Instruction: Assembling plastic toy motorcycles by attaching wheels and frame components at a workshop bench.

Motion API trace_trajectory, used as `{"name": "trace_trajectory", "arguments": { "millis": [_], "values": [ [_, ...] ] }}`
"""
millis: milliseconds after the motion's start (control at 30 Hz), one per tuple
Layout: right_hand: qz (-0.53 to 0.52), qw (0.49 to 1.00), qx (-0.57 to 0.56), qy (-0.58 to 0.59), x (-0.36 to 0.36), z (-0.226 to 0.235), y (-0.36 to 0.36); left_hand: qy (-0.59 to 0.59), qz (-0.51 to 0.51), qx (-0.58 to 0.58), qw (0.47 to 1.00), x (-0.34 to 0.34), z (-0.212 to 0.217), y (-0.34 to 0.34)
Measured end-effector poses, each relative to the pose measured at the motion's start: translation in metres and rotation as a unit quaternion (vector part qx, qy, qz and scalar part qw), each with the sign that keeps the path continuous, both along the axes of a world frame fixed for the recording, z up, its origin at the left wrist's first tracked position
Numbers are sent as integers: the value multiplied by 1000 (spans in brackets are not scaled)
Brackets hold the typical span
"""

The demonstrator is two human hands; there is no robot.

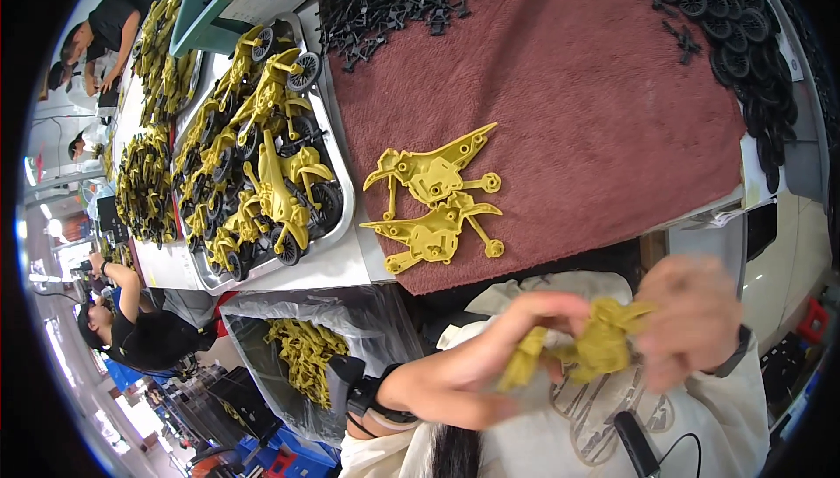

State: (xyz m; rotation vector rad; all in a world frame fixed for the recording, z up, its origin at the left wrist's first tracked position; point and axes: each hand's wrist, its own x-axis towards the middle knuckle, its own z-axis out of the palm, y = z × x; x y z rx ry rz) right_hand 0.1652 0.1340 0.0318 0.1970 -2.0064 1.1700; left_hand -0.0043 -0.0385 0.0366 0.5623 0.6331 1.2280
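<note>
Close to my chest, a yellow plastic toy motorcycle body part (pixel 604 338) is held between my two hands, its outline smeared by motion. My left hand (pixel 516 338) has its fingers curled around the left side of it. Blurred too, my right hand (pixel 687 325) is closed at its other end. Beyond my hands, two yellow motorcycle body halves lie on the maroon cloth (pixel 577 111) near its left edge: an upper half (pixel 433 172) and a lower half (pixel 442 233). Both show their inner pegs and holes.
A metal tray (pixel 346 181) of assembled yellow toy motorcycles (pixel 276 189) stands at left. Below it, a lined bin (pixel 254 338) holds yellow parts. Small black parts (pixel 394 14) and black wheels (pixel 722 14) lie at the far side. Other people work at far left.
</note>
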Motion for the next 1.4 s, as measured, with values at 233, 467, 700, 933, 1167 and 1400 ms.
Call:
{"name": "trace_trajectory", "arguments": {
  "millis": [233, 467, 700, 933, 1167, 1400],
  "values": [
    [-189, 889, -337, -245, -21, 9, 5, -121, 232, 76, 962, -11, -7, -14],
    [-276, 917, -99, -273, -21, -10, 1, -10, 428, 92, 899, -39, 11, 5],
    [-293, 937, -3, -192, -22, -23, 5, 110, 340, 151, 922, -65, 15, 52],
    [-345, 926, 1, -152, -24, -29, 4, 301, 297, 65, 904, -43, 10, 88],
    [-282, 943, 22, -172, -24, -30, 4, 648, 164, -5, 744, -41, 7, 90],
    [-260, 942, 61, -203, -23, -29, 3, 791, 80, 94, 599, -46, 11, 91]
  ]
}}
